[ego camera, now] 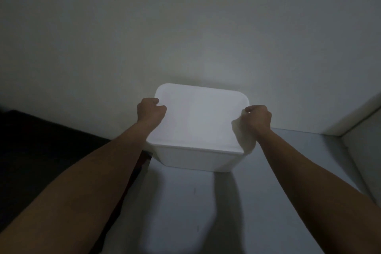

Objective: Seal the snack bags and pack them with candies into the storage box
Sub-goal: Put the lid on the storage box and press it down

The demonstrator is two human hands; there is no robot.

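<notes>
A white storage box with its white lid on stands on a pale surface close to the wall. My left hand grips the lid's left edge with curled fingers. My right hand grips the right edge, fingers curled over the rim. The lid hides the box's contents; no snack bags or candies show.
A pale grey surface runs from the box toward me. A plain wall rises right behind the box, and a white ledge slants at the right. Dark floor or furniture lies to the left of the surface.
</notes>
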